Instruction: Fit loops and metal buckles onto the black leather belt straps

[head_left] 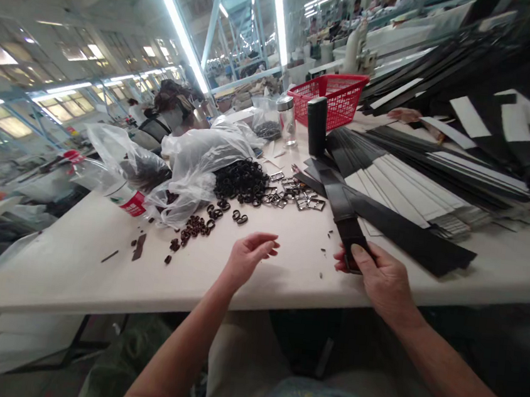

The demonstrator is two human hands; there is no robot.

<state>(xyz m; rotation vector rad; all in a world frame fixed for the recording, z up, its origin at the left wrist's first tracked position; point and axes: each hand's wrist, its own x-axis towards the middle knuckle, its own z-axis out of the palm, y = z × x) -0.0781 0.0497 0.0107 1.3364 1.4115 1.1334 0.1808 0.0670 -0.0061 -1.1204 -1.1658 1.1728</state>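
My right hand (387, 277) is closed on one end of a black strap (340, 200), thumb on top and fingertips underneath. The strap's far end runs back toward other black strips. What might be a metal edge shows at the gripped end, partly hidden by my fingers. To the left, my left hand (254, 254) hovers over the pale tabletop, its fingers loosely bent and slightly apart, with nothing visible in them. Beyond it lie a pile of metal buckles (296, 192), a heap of black loops (241, 180) and scattered brown loops (195, 229).
Pale strips (403, 188) are fanned out at the right. A black cylinder (317, 126), a glass jar (287, 120) and a red basket (346, 99) stand behind. Plastic bags (203, 154) and a clear container with a red label (134, 202) sit at the left.
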